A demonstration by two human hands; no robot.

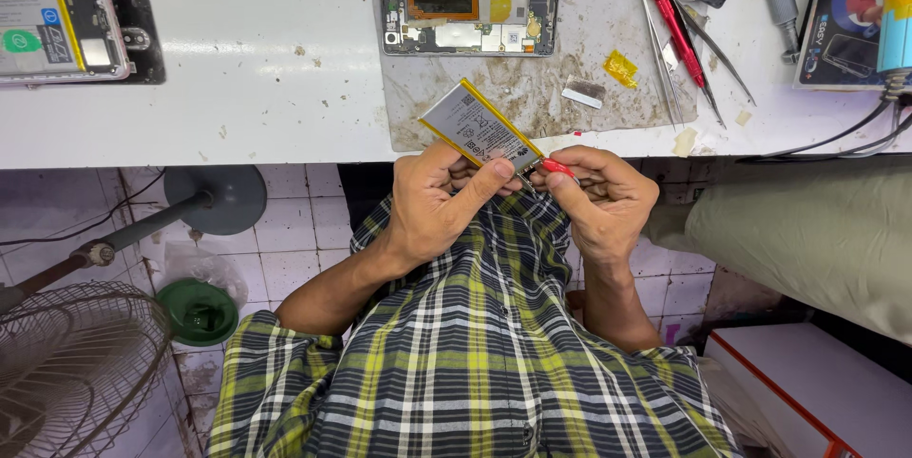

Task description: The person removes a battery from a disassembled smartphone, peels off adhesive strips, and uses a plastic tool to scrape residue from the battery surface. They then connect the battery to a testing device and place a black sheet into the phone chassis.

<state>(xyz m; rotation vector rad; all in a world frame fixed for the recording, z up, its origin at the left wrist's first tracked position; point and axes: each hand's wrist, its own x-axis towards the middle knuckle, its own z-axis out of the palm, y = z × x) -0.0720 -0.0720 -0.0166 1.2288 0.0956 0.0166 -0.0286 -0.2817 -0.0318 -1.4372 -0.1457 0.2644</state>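
My left hand [437, 197] grips a flat grey phone battery [475, 127] with yellow edges, tilted up over the front edge of the white workbench [266, 68]. My right hand [598, 197] pinches a small red-handled tool [558, 168] whose tip touches the battery's lower corner. Both hands are close together above my plaid-shirted lap. An opened phone [467, 11] with exposed boards lies on a stained grey mat [541, 87] just beyond the hands.
Another opened phone [59, 19] lies at the bench's far left. Tweezers [660, 59] and a red screwdriver [676, 23] rest right of the mat. A box [841, 35] and cables sit far right. A fan [76, 363] stands on the tiled floor at left.
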